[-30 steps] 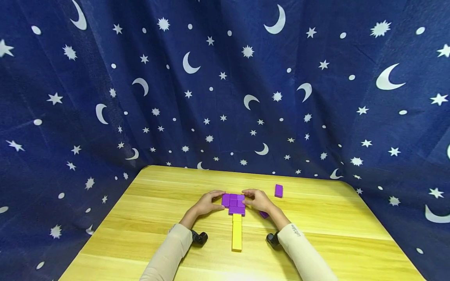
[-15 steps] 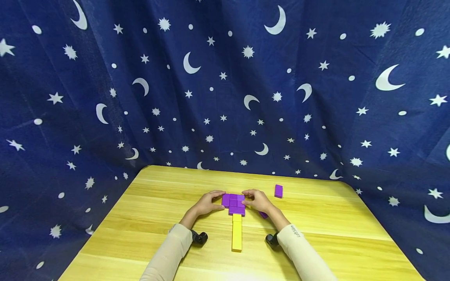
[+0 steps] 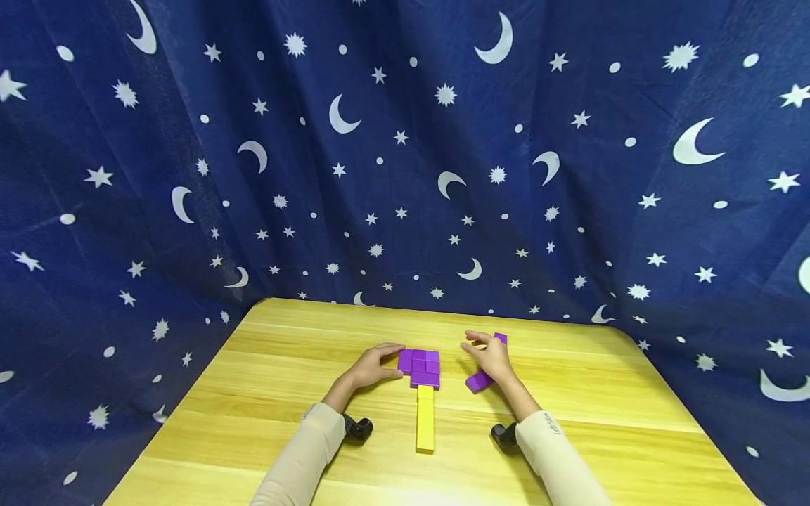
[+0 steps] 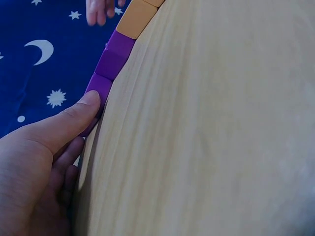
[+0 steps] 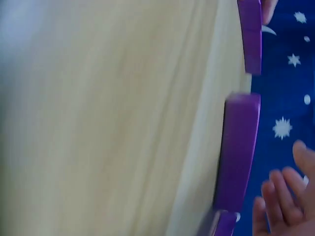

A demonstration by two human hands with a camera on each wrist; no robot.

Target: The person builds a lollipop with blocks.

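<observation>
My left hand [image 3: 369, 367] holds the left purple block [image 3: 406, 360] of a flat cluster of purple blocks [image 3: 425, 366], fingers at its far end and thumb at its near end. The thumb lies against purple in the left wrist view. A yellow strip of blocks [image 3: 425, 420] runs from the cluster toward me. To the right, my right hand [image 3: 493, 358] hovers with nothing in its relaxed fingers. Beneath its wrist lies a loose purple block [image 3: 479, 382], partly covered. Another purple block [image 3: 501, 338] shows just behind that hand.
The wooden table [image 3: 304, 436] ends at its far edge against a dark blue curtain [image 3: 405, 176] with white moons and stars. Black wrist devices, one on the left [image 3: 358, 429] and one on the right [image 3: 505, 437], hang below the sleeves close to the tabletop.
My right hand has left the cluster's right side and moved right, over the loose purple blocks. The left hand and the cluster have stayed in place.
</observation>
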